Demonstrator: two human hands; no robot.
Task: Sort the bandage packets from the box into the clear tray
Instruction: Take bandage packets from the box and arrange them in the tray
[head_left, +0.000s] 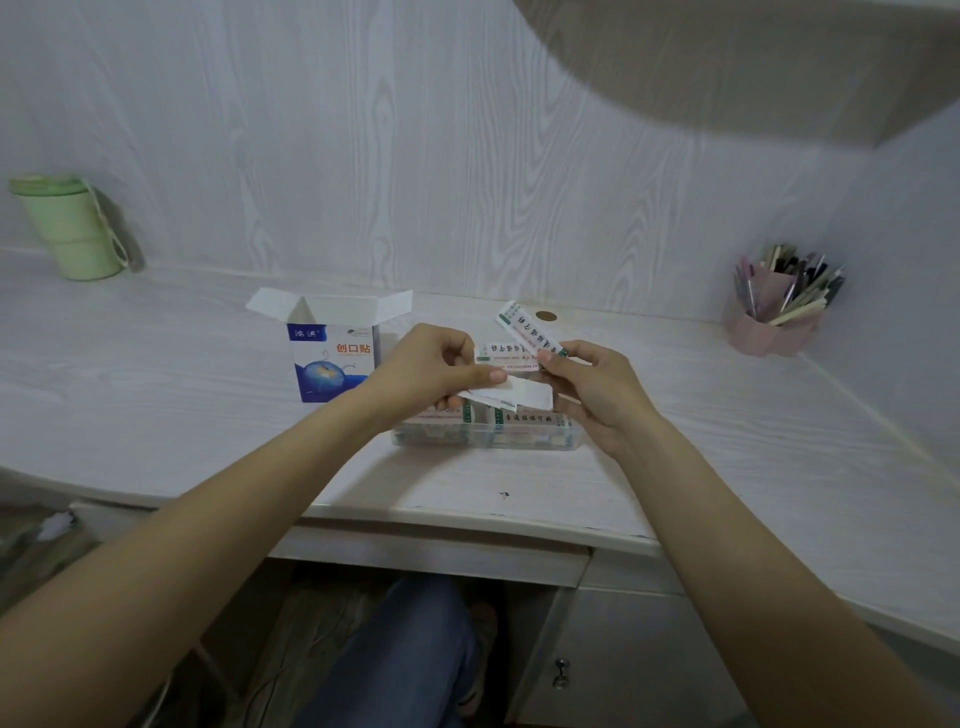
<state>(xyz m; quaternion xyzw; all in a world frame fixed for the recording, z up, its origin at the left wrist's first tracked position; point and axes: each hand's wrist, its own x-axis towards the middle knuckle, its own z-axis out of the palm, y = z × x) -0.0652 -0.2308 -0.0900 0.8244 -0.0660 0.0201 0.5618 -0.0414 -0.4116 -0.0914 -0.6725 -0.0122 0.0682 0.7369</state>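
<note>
Bandage packets pinched in right hand, left hand alongside

Pale wood-grain desk runs across the scene, with a matching wood-grain wall panel behind it. Far left on the desk: green lidded cup with a cord loop hanging down its right side, standing close to the wall. Far right, near the corner: pink pen holder stuffed with pens and pencils, tips fanned out. Small round brass-coloured disc set in the desk surface at the far edge, centre-right. Small dark speck near the front edge. Under the desk on the right, a drawer front with a metal knob. Blue jeans leg below, bottom centre. Underside of a shelf top right, blurred.
</note>
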